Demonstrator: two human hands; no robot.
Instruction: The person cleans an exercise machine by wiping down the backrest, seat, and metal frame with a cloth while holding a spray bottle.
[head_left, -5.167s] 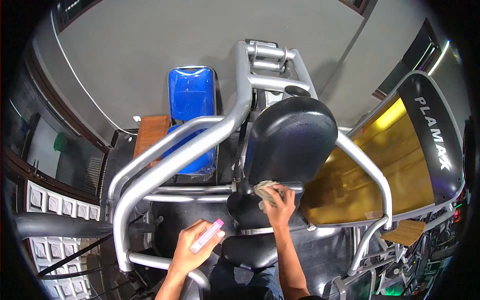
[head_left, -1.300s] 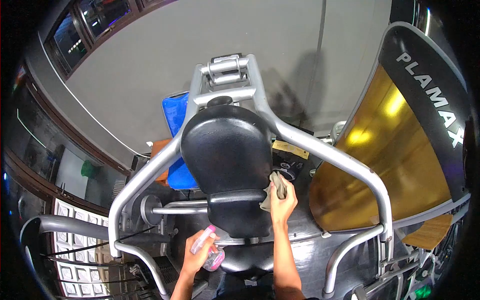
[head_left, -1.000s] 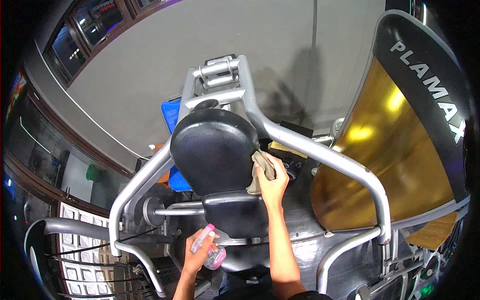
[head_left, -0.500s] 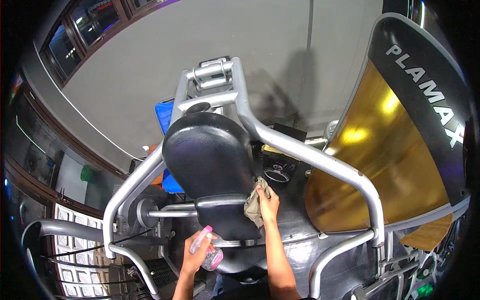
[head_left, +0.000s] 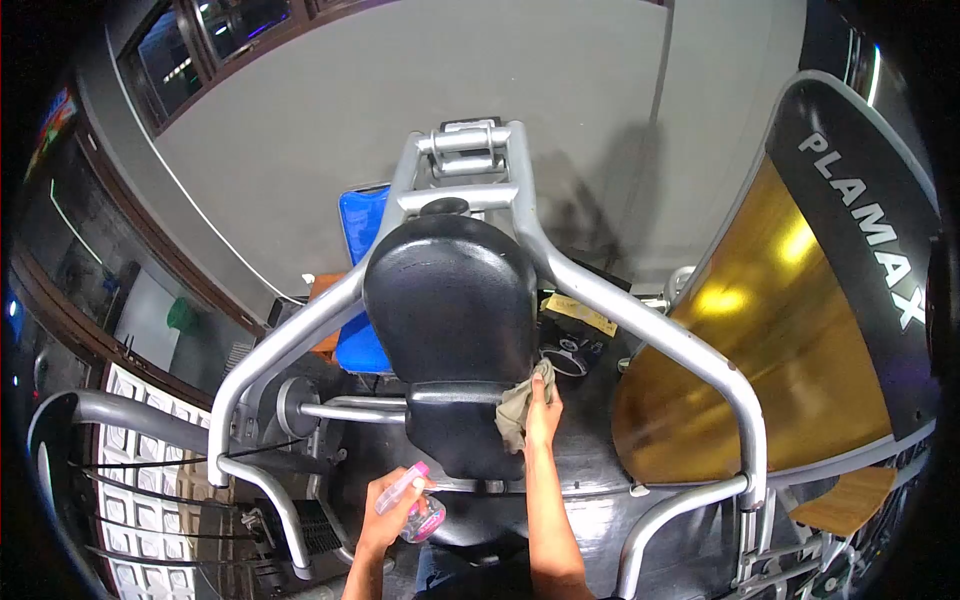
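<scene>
In the lower middle, my left hand (head_left: 388, 508) is closed around a clear spray bottle (head_left: 425, 522) with a pink nozzle tip and a pink label. My right hand (head_left: 542, 415) grips a crumpled beige cloth (head_left: 515, 410) against the right edge of a black padded seat (head_left: 455, 435). Above that seat rises the black padded backrest (head_left: 450, 300) of a gym machine. The fingertips of my right hand are partly hidden by the cloth.
Silver tube arms (head_left: 655, 330) of the machine curve around both sides. A gold and black panel (head_left: 760, 330) marked PLAMAX stands at right. Behind the backrest are a blue pad (head_left: 362, 345) and a grey wall (head_left: 400, 70). A white patterned block (head_left: 150, 485) is at lower left.
The view has shifted, so the machine sits farther right and slightly lower in it. My right hand and the cloth stay at the pad's right edge. The left hand still holds the spray bottle.
</scene>
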